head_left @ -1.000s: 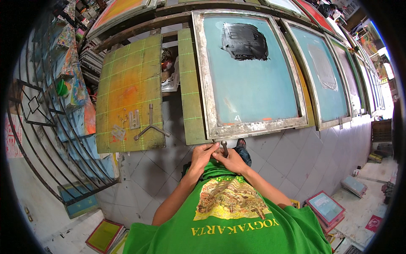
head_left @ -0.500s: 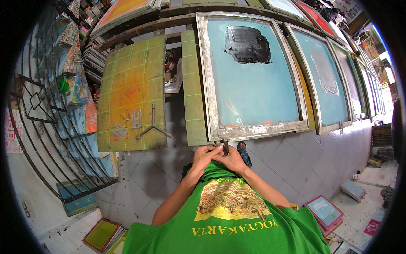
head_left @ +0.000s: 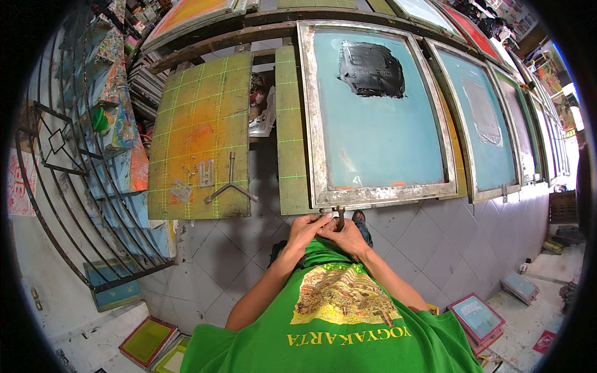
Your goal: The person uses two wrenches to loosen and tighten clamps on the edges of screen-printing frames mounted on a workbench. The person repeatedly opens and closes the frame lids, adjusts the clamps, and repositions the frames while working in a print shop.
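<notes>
My left hand (head_left: 306,231) is closed at the lower edge of the metal-framed teal screen (head_left: 378,135), with fingertips pressed at a small dark fitting (head_left: 321,211); what exactly they pinch is too small to make out. My right hand (head_left: 345,239) is closed on a dark wrench (head_left: 340,217), held upright beside my left fingertips. The screen carries a patch of black ink (head_left: 371,71). Left of it, a grid-lined yellow-green board (head_left: 186,109) holds a three-armed socket wrench (head_left: 230,184), metal brackets (head_left: 206,173) and small loose pieces.
More framed screens (head_left: 476,118) line the rack to the right. A black metal railing (head_left: 62,168) curves along the left. A tiled floor (head_left: 416,242) shows below the rack, with my foot on it. Stacked small frames (head_left: 474,317) lie on a white surface at lower right.
The whole scene has shifted a little rightward in the view. Both hands have stayed together at the screen's lower edge, the wrench turning slightly between them.
</notes>
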`<state>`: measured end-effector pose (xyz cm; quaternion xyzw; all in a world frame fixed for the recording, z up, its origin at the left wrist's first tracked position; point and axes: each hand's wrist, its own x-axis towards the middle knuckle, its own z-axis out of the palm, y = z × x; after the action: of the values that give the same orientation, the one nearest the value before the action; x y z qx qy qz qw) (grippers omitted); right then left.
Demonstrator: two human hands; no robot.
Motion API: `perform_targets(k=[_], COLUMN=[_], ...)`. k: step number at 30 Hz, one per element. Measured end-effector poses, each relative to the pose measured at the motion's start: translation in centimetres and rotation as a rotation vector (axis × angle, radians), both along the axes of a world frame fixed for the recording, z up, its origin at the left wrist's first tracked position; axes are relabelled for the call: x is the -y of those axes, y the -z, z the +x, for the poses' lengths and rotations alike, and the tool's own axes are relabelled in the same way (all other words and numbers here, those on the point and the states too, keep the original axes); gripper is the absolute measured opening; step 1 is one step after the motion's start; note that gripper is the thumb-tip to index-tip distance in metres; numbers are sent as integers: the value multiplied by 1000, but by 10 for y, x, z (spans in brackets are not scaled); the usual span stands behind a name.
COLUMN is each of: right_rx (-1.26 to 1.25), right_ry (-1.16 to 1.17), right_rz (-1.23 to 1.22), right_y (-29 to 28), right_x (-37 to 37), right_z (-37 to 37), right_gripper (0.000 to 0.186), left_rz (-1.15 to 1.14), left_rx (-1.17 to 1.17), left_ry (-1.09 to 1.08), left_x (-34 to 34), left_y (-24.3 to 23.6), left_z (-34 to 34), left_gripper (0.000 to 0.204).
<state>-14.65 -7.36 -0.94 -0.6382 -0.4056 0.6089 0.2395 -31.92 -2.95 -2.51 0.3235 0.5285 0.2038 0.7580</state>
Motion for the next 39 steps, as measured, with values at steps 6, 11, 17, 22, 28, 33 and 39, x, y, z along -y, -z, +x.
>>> perform_targets(k=[6,11,17,22,28,33,39], right_rx=[-202,-183,-52,-170,-53,-67,-126], right_ry=[81,38,24,-3,2,-11,-48], right_rz=[-17,-19,183,-84,89,144,-87], right_y=[2,-1,15,-5,17,27,-5], right_x=[6,7,5,8,3,6,7], right_z=[0,2,-1,6,0,0,4], right_gripper=[34,32,35,37,37,34,30], left_rz=[232,115,127,172,141,134,100], left_rx=[-75,107,-130,45,-8,-160,129], left_ry=[60,40,77,86,56,123,93], left_x=[2,3,0,1,2,-2,1], left_y=[-7,-1,-14,-1,2,-11,-2], left_z=[-4,-5,-1,-9,-2,-2,-10], left_gripper=[50,55,59,58,55,54,49])
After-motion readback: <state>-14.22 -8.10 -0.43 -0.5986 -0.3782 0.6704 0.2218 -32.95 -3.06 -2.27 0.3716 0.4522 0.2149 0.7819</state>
